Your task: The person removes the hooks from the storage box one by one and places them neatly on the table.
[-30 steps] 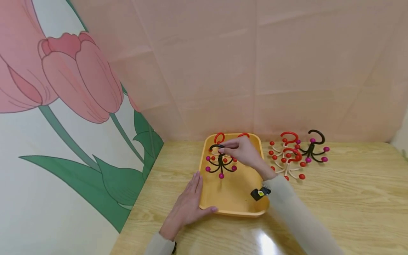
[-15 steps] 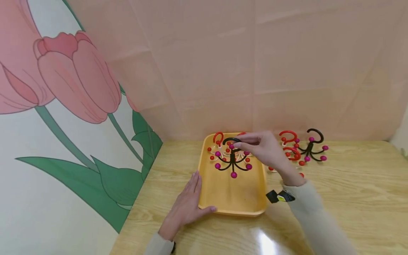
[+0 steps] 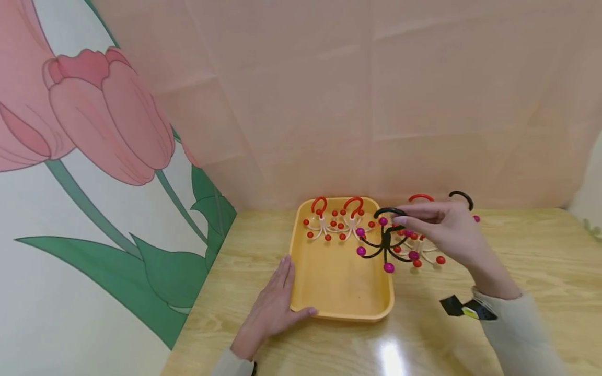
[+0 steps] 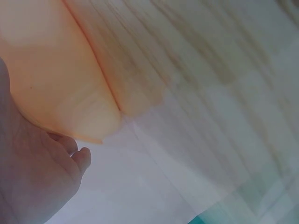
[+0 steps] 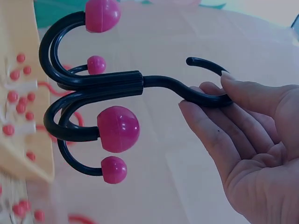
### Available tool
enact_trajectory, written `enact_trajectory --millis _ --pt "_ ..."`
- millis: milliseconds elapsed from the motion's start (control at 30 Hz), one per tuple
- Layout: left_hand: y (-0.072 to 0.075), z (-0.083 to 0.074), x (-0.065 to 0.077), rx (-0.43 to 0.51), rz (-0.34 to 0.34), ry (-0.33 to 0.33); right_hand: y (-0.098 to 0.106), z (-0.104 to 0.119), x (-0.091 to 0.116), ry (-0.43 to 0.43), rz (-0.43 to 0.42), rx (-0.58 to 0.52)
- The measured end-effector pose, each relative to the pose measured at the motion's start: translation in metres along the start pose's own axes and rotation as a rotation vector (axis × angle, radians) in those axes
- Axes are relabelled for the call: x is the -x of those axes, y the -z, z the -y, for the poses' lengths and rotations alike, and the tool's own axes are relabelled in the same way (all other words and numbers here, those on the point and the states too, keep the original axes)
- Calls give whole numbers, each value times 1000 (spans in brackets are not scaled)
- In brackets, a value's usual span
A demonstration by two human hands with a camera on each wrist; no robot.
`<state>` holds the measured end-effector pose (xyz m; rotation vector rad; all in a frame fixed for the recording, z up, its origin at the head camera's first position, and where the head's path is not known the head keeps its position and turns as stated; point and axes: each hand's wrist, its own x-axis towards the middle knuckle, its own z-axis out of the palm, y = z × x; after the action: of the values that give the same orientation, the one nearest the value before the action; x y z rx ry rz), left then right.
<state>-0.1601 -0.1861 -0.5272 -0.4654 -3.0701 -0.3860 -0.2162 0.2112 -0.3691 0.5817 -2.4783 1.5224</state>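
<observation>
In the head view my right hand [image 3: 444, 232] pinches the top hook of a black multi-arm hanging hook [image 3: 386, 240] with magenta ball tips. It hangs upright over the right rim of a yellow tray [image 3: 338, 282]. The right wrist view shows thumb and fingers round the curved end of this black hook [image 5: 140, 84]. My left hand [image 3: 270, 305] lies with straight fingers along the tray's near left corner, thumb at the front rim. Two white hanging hooks with red tops, one left [image 3: 322, 222] and one right [image 3: 352, 222], stand inside the tray's far end.
Right of the tray, white hooks with red balls [image 3: 429, 250] stand on the wooden table [image 3: 527, 261], partly hidden by my right hand. Another black hook [image 3: 463, 197] shows behind that hand. A pink cloth backdrop [image 3: 301, 130] rises behind, and a tulip-painted wall [image 3: 108, 235] borders the left.
My right hand has carried the black hanging hook rightward, from over the tray's left part to its right rim. The two white hooks in the tray are now uncovered. My left hand stays at the tray.
</observation>
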Motion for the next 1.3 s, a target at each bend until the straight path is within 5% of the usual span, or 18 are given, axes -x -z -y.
enact_trajectory --millis 233,567,1033,1300 --pt "0 -2 -1 11 9 -4 44 -26 32 -164 -32 91" --pt "0 -1 1 -15 -3 -4 78 -70 58 -271 -84 219" --pt "-1 0 0 -24 7 -7 89 -121 61 -477 -151 205" --pt "1 1 -3 -22 16 -1 87 -146 53 -496 -223 230"
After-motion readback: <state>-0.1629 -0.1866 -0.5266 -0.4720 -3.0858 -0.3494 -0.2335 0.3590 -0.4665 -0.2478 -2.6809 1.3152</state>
